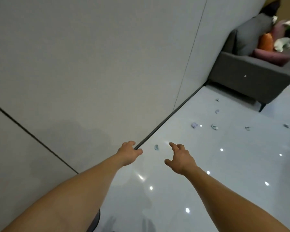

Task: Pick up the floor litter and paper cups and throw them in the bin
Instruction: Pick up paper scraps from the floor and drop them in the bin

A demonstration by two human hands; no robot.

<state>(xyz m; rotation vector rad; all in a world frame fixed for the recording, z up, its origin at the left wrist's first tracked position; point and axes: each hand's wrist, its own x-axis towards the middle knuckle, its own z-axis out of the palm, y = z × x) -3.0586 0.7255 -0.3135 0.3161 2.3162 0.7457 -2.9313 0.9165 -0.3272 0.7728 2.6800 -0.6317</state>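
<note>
Several small crumpled scraps of litter lie scattered on the glossy white floor. The nearest scrap [156, 147] sits between my two hands, close to the wall's base. Others lie farther right: one [194, 125], another [214, 126], and more toward the sofa [217, 111]. My right hand [180, 158] is stretched out with fingers apart, holding nothing, just right of the nearest scrap. My left hand [130, 152] has its fingers curled loosely near the dark skirting strip, and nothing shows in it. No bin or paper cup is in view.
A pale panelled wall [90, 64] fills the left, meeting the floor along a dark skirting strip [171, 113]. A grey sofa [251, 81] with pink and orange cushions stands at the back right. Ceiling lights reflect off the floor.
</note>
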